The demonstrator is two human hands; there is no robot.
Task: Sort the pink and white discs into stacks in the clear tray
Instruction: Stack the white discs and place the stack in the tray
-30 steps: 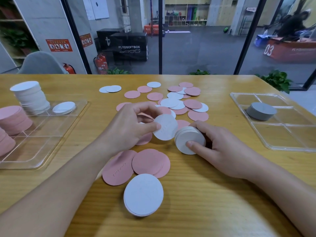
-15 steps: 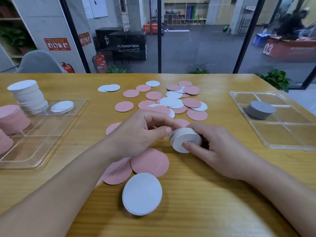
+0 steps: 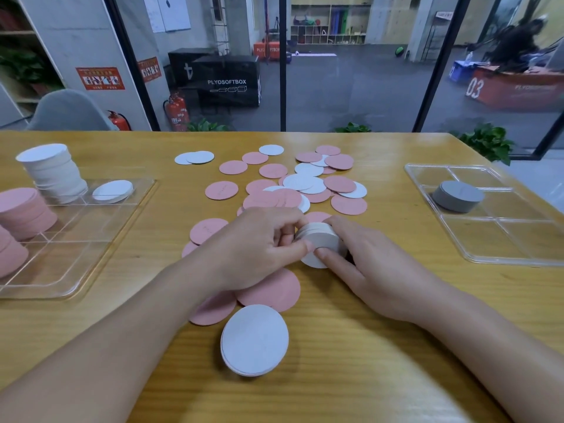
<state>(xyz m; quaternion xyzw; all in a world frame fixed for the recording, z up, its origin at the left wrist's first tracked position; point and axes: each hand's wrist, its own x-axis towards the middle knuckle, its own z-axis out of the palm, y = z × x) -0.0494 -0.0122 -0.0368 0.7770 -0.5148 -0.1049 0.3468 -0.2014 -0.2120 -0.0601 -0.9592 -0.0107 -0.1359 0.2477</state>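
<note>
**Operator:** What was the state of the hands at this moment?

**Inspector:** Both hands were clamped on one small stack of flat white round discs [image 3: 320, 239] at the middle of the yellow wooden table [image 3: 381, 346]. The left hand [image 3: 259, 248] pinched its left edge with thumb and curled fingers. The right hand [image 3: 366, 267] cupped its right and near edges, fingers curled around it. The stack was tilted slightly, with its lower discs fanned towards the person.

**Operator:** Where did the destination lie?

**Inspector:** The clear plastic compartment tray [image 3: 122, 227] sat well apart to the left of the held stack. It already carried a tall stack of white discs [image 3: 52, 172], a single white disc [image 3: 113, 190] just beside that stack, and stacks of pink discs [image 3: 24, 209]. The left hand was the nearer hand to it, so the transfer would probably run leftwards.

**Operator:** What remained unsorted?

**Inspector:** Loose pink and white discs [image 3: 290, 184] lay scattered beyond the hands. A large pink disc [image 3: 268, 288] lay partly under the left wrist. A near pile of white discs [image 3: 254, 340] lay closest to the person. The task appeared roughly half complete.
</note>
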